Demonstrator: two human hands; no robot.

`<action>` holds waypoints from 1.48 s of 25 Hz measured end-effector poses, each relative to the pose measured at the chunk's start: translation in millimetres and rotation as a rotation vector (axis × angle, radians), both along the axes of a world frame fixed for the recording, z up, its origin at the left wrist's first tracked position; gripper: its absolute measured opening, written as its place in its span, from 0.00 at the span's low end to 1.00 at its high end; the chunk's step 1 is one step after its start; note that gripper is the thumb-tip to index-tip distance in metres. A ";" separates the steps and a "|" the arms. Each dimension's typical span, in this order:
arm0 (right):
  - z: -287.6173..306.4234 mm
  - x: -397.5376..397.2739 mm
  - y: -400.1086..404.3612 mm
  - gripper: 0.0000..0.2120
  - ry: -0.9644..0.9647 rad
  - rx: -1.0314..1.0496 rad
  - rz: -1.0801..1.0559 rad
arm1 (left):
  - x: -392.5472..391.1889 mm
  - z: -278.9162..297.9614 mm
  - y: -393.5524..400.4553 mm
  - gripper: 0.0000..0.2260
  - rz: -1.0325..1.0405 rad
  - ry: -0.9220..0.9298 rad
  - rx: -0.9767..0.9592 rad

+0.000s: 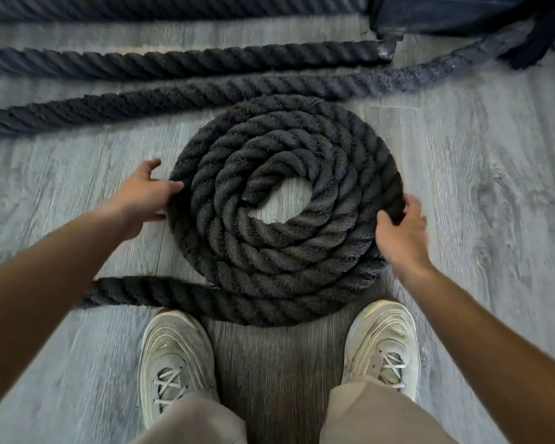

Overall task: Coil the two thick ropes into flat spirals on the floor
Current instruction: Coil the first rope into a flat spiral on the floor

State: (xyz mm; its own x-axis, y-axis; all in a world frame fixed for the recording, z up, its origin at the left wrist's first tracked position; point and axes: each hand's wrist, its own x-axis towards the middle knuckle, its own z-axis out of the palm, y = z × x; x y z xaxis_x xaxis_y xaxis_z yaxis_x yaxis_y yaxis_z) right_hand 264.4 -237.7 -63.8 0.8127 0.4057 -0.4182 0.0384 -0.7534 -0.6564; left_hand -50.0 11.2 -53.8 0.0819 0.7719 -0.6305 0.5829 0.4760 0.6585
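Observation:
A thick black rope lies wound in a flat spiral (285, 248) on the grey wood floor, with a small bare gap at its centre. Its loose tail (135, 291) runs off to the left from the near edge, under my left forearm. My left hand (141, 200) rests against the spiral's left rim, fingers spread. Over the right rim, my right hand (401, 232) curls its fingers around the outer turn. Straight lengths of thick rope (186, 94) lie across the floor beyond the spiral.
A taped rope end (385, 51) lies at the back next to a dark blue object (462, 14) in the far right corner. My two grey sneakers (173, 360) stand just behind the spiral. Grey floorboards stretch out on both sides.

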 end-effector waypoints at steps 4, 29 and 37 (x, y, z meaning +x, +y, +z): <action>-8.6 -31.6 -29.3 0.31 0.061 -0.118 -0.026 | 19.4 -1.1 26.4 0.27 -0.195 0.045 0.071; -14.6 -52.0 -31.0 0.35 0.178 -0.117 0.032 | 23.1 -8.0 28.7 0.25 -0.085 0.026 0.106; 0.6 47.9 52.4 0.17 -0.125 -0.061 0.180 | 3.8 -14.8 -77.9 0.37 0.163 -0.128 0.080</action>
State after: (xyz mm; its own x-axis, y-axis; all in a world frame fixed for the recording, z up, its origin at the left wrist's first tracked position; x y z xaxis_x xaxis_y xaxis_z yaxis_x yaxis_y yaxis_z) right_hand 312.3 -185.3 -63.2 0.7765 0.5261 -0.3468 0.2542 -0.7652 -0.5915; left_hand -46.2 -66.7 -68.6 0.0272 0.8283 -0.5596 0.4113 0.5009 0.7615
